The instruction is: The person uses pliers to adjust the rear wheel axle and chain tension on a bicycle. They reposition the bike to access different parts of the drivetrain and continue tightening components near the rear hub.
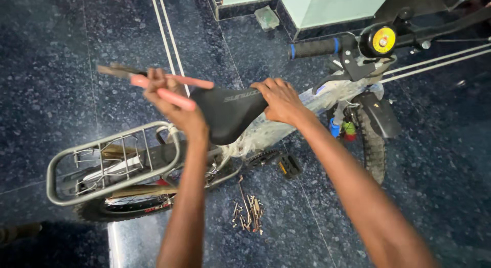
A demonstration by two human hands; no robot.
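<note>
1. Rack (pixel 66 168): grey wire rear carrier, far left, over the rear tyre (pixel 125 206). Bike stands on dark speckled floor (pixel 51 68).
2. Left hand (pixel 169 96): closed round pliers (pixel 153 84) w/ pink grips; metal jaws point left, grips run right, touching rear of saddle.
3. Saddle (pixel 227 112): black, mid-frame, between both hands, nose toward the bars.
4. Right hand (pixel 281 99): fingers curled over saddle nose, gripping it.
5. Bolts (pixel 249 209): loose pile of screws/bolts on floor just below the frame, between the forearms.
6. Pedal (pixel 290 165): black, near crank, just right of the bolts.
7. Bar grip (pixel 312 48): black w/ blue ends, upper right; yellow-faced bell (pixel 381 40) beside it.
8. Front tyre (pixel 373 145): knobby, under black mudguard, right of right forearm.
</note>
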